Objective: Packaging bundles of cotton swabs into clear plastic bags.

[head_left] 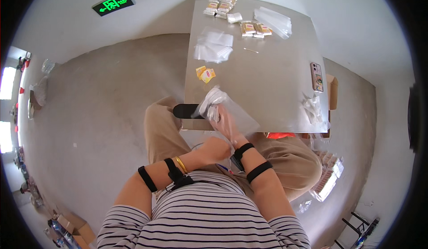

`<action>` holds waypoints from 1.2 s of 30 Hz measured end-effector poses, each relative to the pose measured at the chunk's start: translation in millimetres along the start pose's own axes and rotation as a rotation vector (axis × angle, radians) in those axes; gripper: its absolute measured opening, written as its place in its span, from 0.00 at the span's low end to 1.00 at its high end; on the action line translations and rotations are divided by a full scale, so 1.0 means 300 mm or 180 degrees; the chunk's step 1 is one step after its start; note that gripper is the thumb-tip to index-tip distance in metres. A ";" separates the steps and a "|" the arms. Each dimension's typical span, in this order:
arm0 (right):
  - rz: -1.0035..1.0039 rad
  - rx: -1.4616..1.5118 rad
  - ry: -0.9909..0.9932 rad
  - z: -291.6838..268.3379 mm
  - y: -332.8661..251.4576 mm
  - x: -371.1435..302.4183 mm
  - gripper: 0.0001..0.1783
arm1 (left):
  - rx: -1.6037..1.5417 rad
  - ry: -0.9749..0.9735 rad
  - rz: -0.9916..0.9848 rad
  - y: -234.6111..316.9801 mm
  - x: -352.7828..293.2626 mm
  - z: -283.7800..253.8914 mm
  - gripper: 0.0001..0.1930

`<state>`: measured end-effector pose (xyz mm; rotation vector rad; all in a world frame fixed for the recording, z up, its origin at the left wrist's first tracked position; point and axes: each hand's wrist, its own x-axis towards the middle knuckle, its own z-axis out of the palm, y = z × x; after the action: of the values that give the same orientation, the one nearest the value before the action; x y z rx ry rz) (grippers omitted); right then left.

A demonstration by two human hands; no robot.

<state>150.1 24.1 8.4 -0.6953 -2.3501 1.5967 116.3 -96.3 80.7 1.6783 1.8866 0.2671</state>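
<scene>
A clear plastic bag (pixel 240 114) bunches over the near edge of the metal table, with white, blurred contents at its far end. My right hand (pixel 226 123) reaches up into or against this bag, its fingers closed round the crumpled plastic. Whether the hand is inside the bag or behind its film I cannot tell. Close by the right wrist, my left hand (pixel 216 149) is curled like a fist over my lap. What its fingers hold, if anything, is hidden. A flat black piece (pixel 189 111) with a rounded end juts out left of the bag.
On the table (pixel 272 79) lie yellow sachets (pixel 206 74), flat clear bags (pixel 214 46), stacked packets (pixel 220 4), more packets (pixel 255 29), long plastic sleeves (pixel 273 22), a cotton swab (pixel 251 50), a phone (pixel 317 77) and crumpled plastic (pixel 313 108). A carton (pixel 332 91) stands beyond the right edge.
</scene>
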 end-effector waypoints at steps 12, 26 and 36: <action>0.0103 0.2061 -0.0091 0.087 0.074 -0.008 0.34 | -0.0298 -0.0115 0.0827 -0.010 -0.053 0.007 0.15; -0.0356 -0.1597 0.0180 0.003 -0.038 -0.014 0.31 | -0.0103 -0.0248 0.1270 -0.003 -0.040 0.015 0.16; -0.0528 -0.1604 0.0247 -0.003 -0.021 0.002 0.22 | -0.0349 0.0315 0.1645 0.014 -0.010 0.095 0.18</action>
<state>148.2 23.2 14.6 -0.6137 -2.6891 0.8956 135.7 -104.9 60.8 2.0823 1.4409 0.6552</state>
